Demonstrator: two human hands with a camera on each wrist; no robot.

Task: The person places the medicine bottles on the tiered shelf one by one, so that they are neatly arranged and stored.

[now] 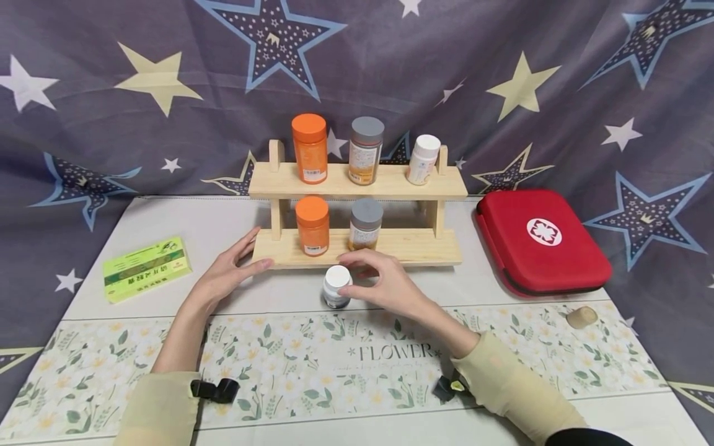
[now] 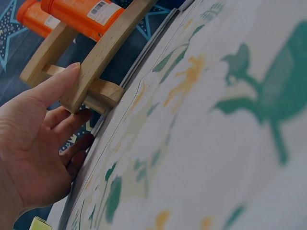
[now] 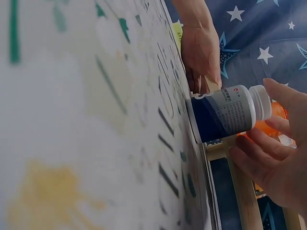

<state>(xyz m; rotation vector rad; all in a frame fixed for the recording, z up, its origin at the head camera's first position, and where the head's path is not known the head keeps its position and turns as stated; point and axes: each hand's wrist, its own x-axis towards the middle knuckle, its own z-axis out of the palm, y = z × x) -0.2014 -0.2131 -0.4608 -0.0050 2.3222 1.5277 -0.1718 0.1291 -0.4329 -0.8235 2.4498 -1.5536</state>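
Observation:
A small pill bottle (image 1: 337, 280) with a white cap stands upright on the table before the wooden rack. Its blue-and-white label (image 3: 225, 112) shows in the right wrist view. My right hand (image 1: 385, 282) has thumb and fingers around the cap, at its sides. At the rack's left end, my left hand (image 1: 225, 272) grips the lower shelf (image 1: 413, 248). In the left wrist view its thumb lies on the board (image 2: 103, 57) and the fingers curl below. On that shelf stand an orange bottle (image 1: 313, 226) and a grey-capped bottle (image 1: 365, 223), partly behind the right hand.
The upper shelf (image 1: 390, 179) bears an orange bottle (image 1: 309, 148), a grey-capped bottle (image 1: 365, 152) and a white bottle (image 1: 423, 161). A yellow-green box (image 1: 146, 268) lies left. A red first-aid case (image 1: 541, 241) and a small beige stub (image 1: 582, 317) are at right. A starry curtain hangs behind.

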